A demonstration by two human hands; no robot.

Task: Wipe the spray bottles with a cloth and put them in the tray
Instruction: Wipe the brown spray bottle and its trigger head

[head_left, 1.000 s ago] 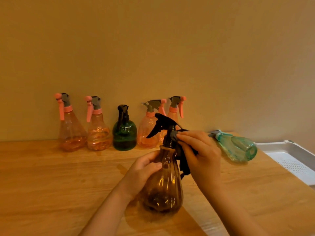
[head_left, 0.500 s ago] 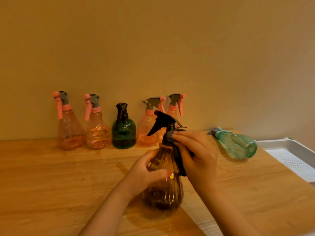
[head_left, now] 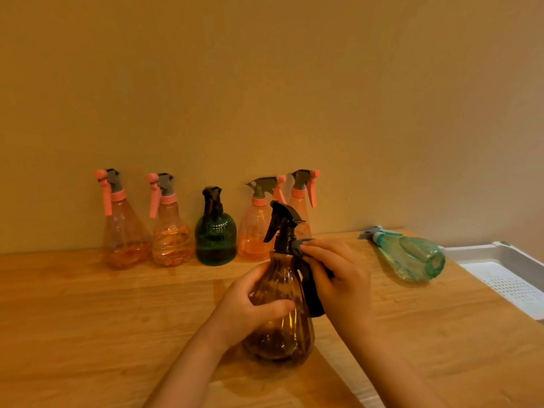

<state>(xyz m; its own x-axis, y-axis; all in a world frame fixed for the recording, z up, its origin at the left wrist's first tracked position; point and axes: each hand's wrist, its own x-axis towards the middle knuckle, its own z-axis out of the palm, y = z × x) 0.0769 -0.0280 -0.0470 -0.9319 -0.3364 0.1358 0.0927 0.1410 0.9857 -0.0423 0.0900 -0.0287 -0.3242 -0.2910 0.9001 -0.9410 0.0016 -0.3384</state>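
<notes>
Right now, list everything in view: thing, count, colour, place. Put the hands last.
brown spray bottle: one, amber with a black trigger head, upright at front centre of the table, held.
cloth: one, dark, against the brown bottle's neck and right side.
pink spray bottles: four, pink with grey heads, upright along the wall.
green spray bottle: one, dark green with a black head, upright among the pink ones.
teal spray bottle: one, lying on its side, right of centre.
tray: one, white, perforated floor, at the table's right edge.
table: one, wooden.
left hand: grips the brown bottle's body.
right hand: presses the cloth to the neck.
</notes>
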